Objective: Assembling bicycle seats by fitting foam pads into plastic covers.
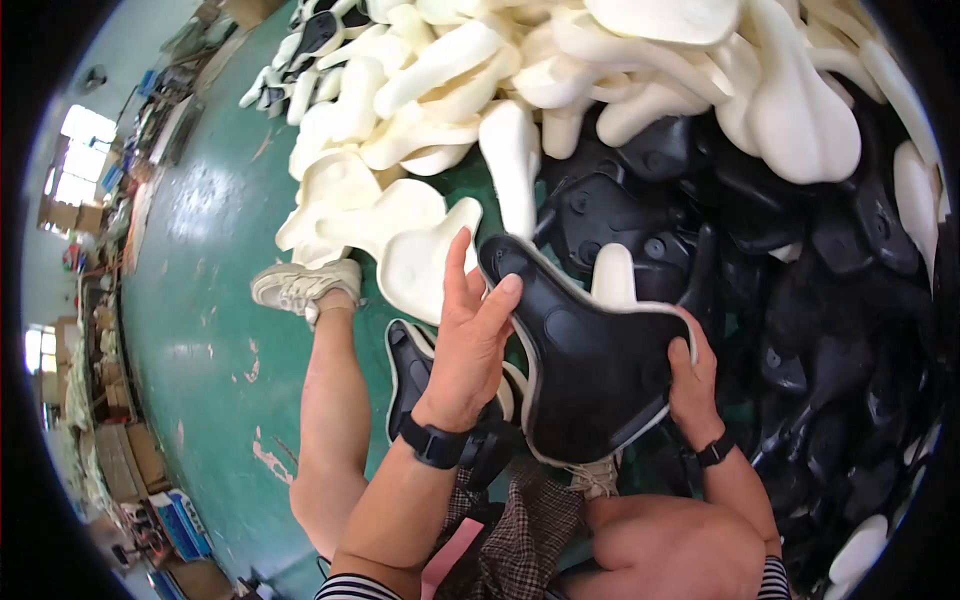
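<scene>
A bicycle saddle [600, 365], made of a black shell with a cream foam rim, is tilted in front of me with its shell side up. My right hand [692, 380] grips its wide end, thumb on the black face and fingers round the edge. Beside the narrow nose is my left hand [470, 335], its visible fingers straight and apart. The left thumb lies over the shell's edge; any fingers under the nose are hidden. Below my left hand, another black saddle shell with a pale rim [408, 375] lies on the floor, partly covered by my forearm.
Cream foam saddle pads [440, 75] are heaped at the far side. Black shells [830, 330] form a large pile on the right. Several pads [425, 265] lie on the green floor [215, 330] beyond my left hand. Boxes [125, 465] and shelves line the left wall.
</scene>
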Available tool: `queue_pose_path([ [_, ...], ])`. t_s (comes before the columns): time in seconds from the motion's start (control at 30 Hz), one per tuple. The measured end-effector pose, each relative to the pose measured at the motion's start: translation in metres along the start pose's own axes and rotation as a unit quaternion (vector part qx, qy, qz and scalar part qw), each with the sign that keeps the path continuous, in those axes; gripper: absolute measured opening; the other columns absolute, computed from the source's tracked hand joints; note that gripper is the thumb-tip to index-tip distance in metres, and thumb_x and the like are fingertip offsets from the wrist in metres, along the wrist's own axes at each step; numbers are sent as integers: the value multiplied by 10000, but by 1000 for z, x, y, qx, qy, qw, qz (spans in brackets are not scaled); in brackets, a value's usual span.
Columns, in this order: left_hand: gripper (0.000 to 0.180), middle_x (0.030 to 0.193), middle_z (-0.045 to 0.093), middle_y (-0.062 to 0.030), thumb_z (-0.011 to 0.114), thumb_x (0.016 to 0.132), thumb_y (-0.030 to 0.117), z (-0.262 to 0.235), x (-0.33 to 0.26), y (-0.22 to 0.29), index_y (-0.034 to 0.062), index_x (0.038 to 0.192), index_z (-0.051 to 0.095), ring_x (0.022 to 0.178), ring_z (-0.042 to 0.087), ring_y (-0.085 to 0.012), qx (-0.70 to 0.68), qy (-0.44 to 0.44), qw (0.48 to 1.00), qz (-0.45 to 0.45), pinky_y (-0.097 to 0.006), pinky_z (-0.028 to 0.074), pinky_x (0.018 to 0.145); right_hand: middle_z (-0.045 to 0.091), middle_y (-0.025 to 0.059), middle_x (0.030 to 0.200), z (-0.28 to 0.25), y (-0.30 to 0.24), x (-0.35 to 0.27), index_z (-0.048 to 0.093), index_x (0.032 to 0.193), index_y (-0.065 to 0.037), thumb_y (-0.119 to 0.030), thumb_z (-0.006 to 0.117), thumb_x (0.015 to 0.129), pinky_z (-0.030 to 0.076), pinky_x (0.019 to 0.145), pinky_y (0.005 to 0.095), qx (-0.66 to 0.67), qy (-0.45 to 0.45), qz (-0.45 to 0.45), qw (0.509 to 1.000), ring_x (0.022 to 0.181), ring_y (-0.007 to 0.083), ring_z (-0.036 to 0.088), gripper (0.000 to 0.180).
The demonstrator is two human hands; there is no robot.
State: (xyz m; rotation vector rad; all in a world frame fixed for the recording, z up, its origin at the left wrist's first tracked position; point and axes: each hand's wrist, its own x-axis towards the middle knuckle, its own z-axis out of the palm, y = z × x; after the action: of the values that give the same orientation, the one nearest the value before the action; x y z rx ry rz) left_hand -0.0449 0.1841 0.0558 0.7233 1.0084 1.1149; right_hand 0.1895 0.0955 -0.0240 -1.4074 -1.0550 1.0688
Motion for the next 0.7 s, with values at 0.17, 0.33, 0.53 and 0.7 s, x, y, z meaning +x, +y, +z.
queue_pose_path([
  [0.17, 481, 1140, 538, -47, 595, 890, -10, -13, 4, 1, 102, 1323, 419, 1003, 534, -107, -89, -2, 996, 7, -241, 445, 897, 572, 82, 1192, 10, -17, -3, 520, 1282, -21, -480, 564, 917, 382, 968, 300, 50, -58, 14, 997, 1097, 171, 513, 588],
  [0.33, 400, 1013, 570, -17, 625, 875, 3, -14, -1, 3, 89, 1229, 462, 910, 560, -101, -109, 45, 993, -13, -237, 478, 819, 582, 79, 1174, 9, -11, -2, 521, 1283, -24, -490, 577, 906, 395, 952, 298, 37, -72, 1, 997, 1076, 166, 523, 601],
  [0.53, 369, 914, 572, 6, 657, 858, 15, -22, 3, 3, 90, 1177, 488, 821, 570, -92, -121, 74, 989, -42, -233, 493, 744, 585, 80, 1174, 11, -10, -1, 523, 1287, -35, -459, 592, 905, 399, 947, 297, 33, -88, -1, 996, 1080, 167, 524, 575],
  [0.7, 353, 897, 561, 16, 666, 856, 22, -21, 2, -1, 89, 1158, 496, 779, 553, -79, -89, 106, 990, -10, -216, 476, 699, 588, 79, 1166, 16, -8, -1, 521, 1289, -40, -419, 594, 912, 398, 949, 296, 29, -85, -3, 996, 1071, 169, 526, 540],
])
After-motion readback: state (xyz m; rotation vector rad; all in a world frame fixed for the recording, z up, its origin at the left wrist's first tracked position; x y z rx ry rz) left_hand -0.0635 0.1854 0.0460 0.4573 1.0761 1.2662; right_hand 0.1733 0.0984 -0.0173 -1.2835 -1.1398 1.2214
